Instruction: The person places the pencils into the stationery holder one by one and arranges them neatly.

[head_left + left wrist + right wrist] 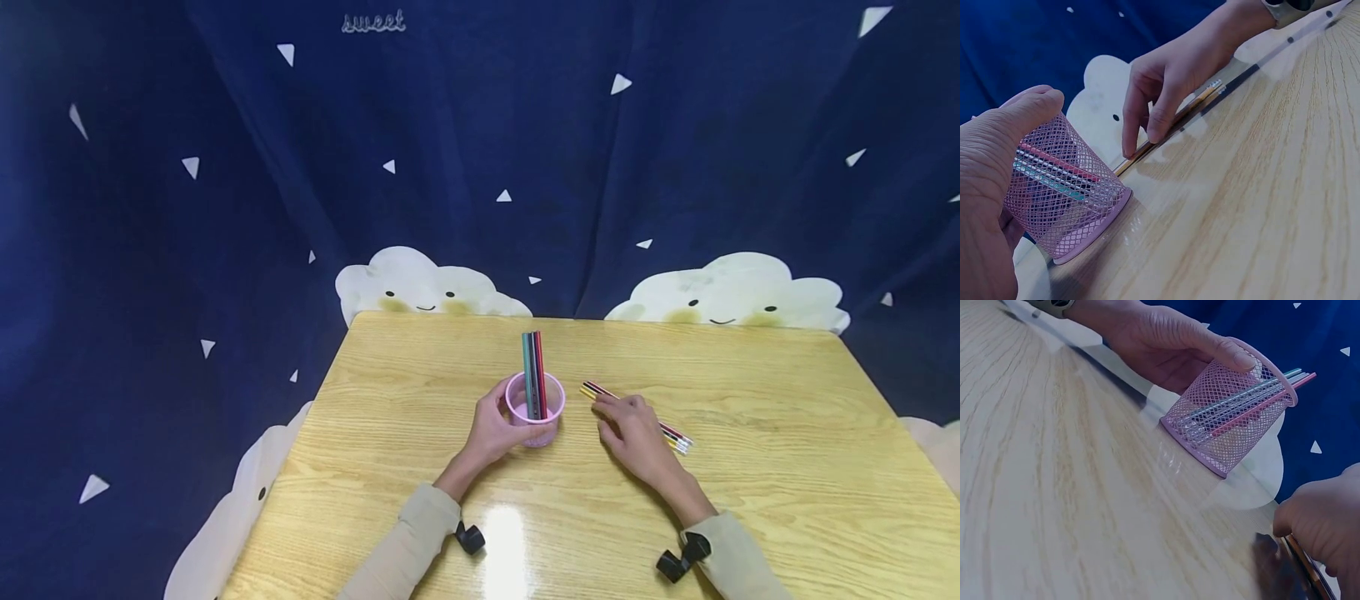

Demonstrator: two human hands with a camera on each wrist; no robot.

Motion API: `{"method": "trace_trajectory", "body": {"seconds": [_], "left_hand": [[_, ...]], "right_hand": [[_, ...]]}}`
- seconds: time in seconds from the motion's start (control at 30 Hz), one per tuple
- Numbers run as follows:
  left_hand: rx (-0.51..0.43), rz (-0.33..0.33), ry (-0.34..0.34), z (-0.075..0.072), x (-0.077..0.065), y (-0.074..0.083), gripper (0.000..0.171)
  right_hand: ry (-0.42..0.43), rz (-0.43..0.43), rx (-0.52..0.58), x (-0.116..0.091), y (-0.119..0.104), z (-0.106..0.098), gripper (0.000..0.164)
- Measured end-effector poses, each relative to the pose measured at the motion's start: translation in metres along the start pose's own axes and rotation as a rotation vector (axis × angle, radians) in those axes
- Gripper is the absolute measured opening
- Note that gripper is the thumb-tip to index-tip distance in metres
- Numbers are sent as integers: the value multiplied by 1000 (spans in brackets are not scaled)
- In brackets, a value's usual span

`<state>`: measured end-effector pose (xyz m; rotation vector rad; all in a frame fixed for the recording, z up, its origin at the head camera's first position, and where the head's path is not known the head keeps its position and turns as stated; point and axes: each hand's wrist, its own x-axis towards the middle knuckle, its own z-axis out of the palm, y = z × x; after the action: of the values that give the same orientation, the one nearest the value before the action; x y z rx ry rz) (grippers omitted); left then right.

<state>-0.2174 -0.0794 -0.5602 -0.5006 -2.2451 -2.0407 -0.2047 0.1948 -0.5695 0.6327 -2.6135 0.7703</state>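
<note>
A pink mesh pencil cup (542, 437) stands on the table in the head view, and my left hand (495, 431) grips its side, thumb near the rim. Several pencils (535, 375), teal, dark and red, lean inside it; their lower ends show through the mesh in both wrist views. To the right of the cup, my right hand (637, 437) reaches down over a small bundle of pencils (677, 439) lying slantwise on the table, yellow, black and red with pale ends. In the left wrist view its thumb and fingers pinch these pencils (1200, 101) close to the tabletop.
The light wooden table (360, 400) reaches to a dark blue curtain (450, 108) with white triangles and smiling clouds along its back edge. Black wrist-camera mounts (684, 557) sit at both sleeves. A bright glare patch lies on the near tabletop.
</note>
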Motion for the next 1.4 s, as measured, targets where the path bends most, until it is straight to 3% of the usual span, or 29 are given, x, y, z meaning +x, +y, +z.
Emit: {"method": "trace_trajectory", "body": {"seconds": [0.2, 0.53, 1.07, 1.4], "left_hand": [[-6, 6, -3, 0, 0, 0, 89], [-15, 0, 6, 0, 0, -2, 88], [15, -3, 1, 1, 0, -1, 88], [10, 21, 0, 0, 0, -1, 86]], "right_hand": [[-46, 4, -43, -2, -1, 1, 30], [-14, -46, -55, -1, -5, 5, 16], [-11, -96, -39, 2, -2, 6, 18], [-15, -83, -182, 3, -4, -1, 11]]}}
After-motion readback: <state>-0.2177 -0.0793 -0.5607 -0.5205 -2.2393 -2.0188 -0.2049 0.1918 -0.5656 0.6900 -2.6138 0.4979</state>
